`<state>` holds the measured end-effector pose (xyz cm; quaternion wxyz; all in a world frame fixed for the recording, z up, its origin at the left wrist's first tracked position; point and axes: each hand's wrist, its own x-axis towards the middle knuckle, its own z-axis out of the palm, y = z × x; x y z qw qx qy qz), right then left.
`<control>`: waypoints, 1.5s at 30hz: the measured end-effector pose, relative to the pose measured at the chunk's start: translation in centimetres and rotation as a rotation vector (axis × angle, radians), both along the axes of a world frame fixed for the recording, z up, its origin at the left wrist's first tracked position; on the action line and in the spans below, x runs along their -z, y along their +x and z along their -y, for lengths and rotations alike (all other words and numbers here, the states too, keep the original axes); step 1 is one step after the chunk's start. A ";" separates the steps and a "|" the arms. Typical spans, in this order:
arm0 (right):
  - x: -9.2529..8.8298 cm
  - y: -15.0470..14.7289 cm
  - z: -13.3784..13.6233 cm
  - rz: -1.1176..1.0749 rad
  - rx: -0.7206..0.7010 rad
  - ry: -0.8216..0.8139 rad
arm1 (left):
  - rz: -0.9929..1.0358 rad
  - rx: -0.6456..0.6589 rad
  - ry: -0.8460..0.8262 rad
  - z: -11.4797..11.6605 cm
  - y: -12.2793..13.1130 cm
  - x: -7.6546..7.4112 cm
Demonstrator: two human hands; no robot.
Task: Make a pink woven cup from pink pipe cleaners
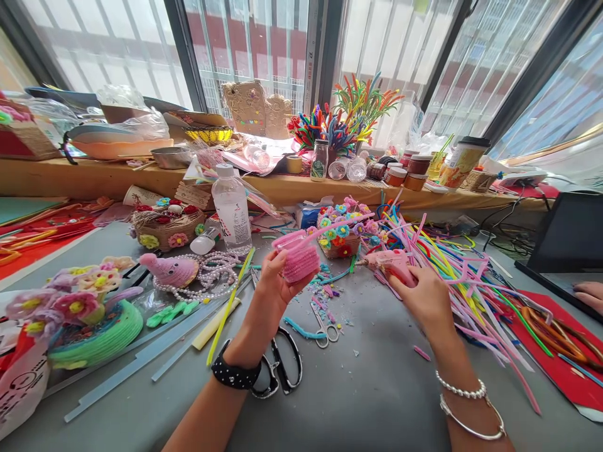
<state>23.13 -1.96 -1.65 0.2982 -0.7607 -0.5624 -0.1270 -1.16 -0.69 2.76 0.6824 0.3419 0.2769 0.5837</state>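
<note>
My left hand (277,285) is closed around a small pink cup-shaped piece (296,256) wound from pink pipe cleaner, held up above the grey table (367,383). A loose pink pipe-cleaner end runs from it up to the right. My right hand (424,298) rests on the table with its fingers wrapped on a pink glue gun (393,263), whose nozzle points left. Beside that hand lies a heap of coloured pipe cleaners (461,270).
Black-handled scissors (280,367) and small silver scissors (323,326) lie between my arms. A clear bottle (232,210), a pearl string, flower baskets (166,226) and glue sticks fill the left. Another person's hand (588,295) shows at the right edge near a dark tablet.
</note>
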 end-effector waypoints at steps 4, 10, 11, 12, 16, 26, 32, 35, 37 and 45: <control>1.3 -0.2 0.0 -0.023 -0.024 -0.231 | 0.027 0.029 0.025 -0.3 -0.2 0.2; 2.4 -0.2 -0.5 0.068 -0.035 -0.147 | -0.142 0.061 -0.037 -0.5 -0.3 1.0; 2.1 -0.5 -0.5 0.030 -0.047 -0.065 | -0.148 0.078 -0.036 -0.5 -0.2 1.0; 1.6 -0.8 -0.5 -0.043 -0.083 0.011 | -0.152 0.106 -0.033 -0.5 -0.1 1.1; -0.4 -3.0 0.1 -0.685 -0.506 0.026 | -0.179 0.249 -0.049 -0.2 0.5 1.3; -1.2 -5.6 0.9 -1.570 -0.862 0.141 | -0.230 0.400 -0.100 0.5 1.4 2.1; -1.2 -5.6 1.1 -1.539 -0.820 0.165 | -0.172 0.434 -0.074 0.7 1.3 1.7; -1.3 -5.6 1.1 -1.550 -0.802 0.163 | -0.112 0.453 -0.086 0.7 1.2 1.7; -1.2 -5.6 1.1 -1.563 -0.800 0.163 | -0.084 0.461 -0.099 0.7 1.3 1.8; -1.1 -5.7 1.2 -1.549 -0.842 0.146 | -0.101 0.501 -0.117 1.0 1.2 1.2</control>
